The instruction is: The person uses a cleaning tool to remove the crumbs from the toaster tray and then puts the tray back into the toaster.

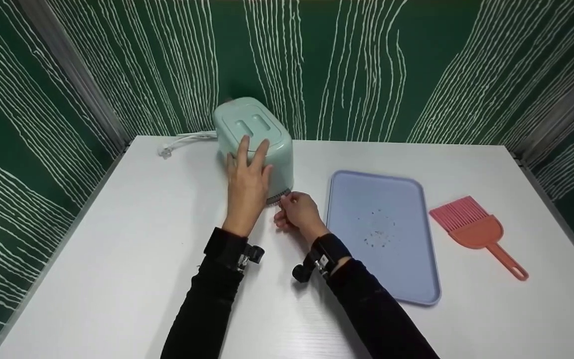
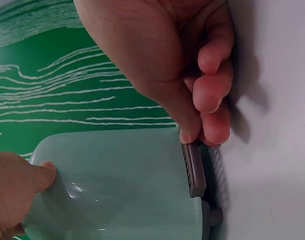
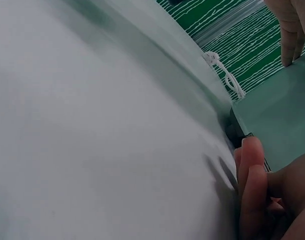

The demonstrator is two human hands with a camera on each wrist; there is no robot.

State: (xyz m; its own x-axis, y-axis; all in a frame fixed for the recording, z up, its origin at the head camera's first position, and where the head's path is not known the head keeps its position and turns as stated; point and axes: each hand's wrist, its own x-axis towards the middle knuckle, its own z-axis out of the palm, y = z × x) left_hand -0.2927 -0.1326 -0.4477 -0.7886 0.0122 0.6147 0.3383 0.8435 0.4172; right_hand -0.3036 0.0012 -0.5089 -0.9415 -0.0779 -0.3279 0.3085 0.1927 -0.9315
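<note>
A mint-green toaster (image 1: pixel 281 162) stands near the back edge of the white table, its two slots facing up. My left hand (image 1: pixel 247 187) rests on its top and near end, fingers spread and fairly straight; the left wrist view has the thumb (image 2: pixel 45 176) against the end wall. Low at the toaster's near end, my right hand (image 1: pixel 301 212) pinches the ridged grey-brown edge of the crumb tray (image 2: pixel 195 172) between thumb and fingers. That edge lies along the toaster's bottom, and the right fingertips (image 3: pixel 252 150) cover part of it.
To the right lies a lilac-blue serving tray (image 1: pixel 366 194) with small dark crumbs (image 1: pixel 378 238) scattered on it. Farther right is a coral brush (image 1: pixel 476 232). The toaster's white cord and plug (image 1: pixel 166 150) lie at the back left. A green, white-streaked backdrop (image 1: pixel 366 65) rises behind the table.
</note>
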